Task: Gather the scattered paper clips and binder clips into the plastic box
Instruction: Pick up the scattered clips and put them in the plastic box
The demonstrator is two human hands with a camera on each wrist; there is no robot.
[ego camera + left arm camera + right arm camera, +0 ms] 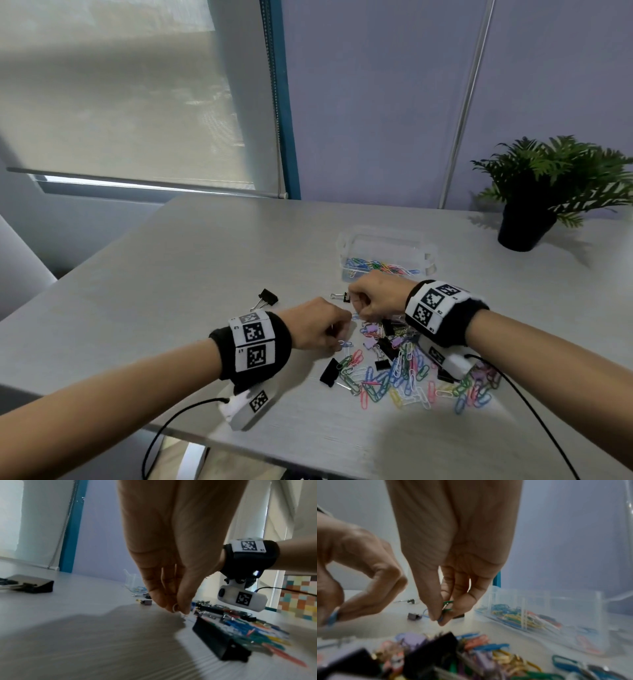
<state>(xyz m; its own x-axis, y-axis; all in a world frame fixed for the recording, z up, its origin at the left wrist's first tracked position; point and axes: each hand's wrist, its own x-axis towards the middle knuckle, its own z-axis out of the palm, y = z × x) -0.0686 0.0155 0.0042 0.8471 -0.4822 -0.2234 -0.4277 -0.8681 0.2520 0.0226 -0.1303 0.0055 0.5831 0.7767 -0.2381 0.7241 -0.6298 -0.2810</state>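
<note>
My grey table [212, 260] carries a heap of coloured paper clips and binder clips [407, 370] near me, a clear plastic box [387, 250] beyond, a lone black binder clip [267, 298] left, a potted plant [534, 202] far right.

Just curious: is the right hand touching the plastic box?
Apart. The head view shows bare table between the right hand and the plastic box.

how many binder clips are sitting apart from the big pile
2 that I can make out: a black binder clip alone on the table left of the hands, and a small binder clip at the right hand's fingertips. Others may hide behind the hands.
</note>
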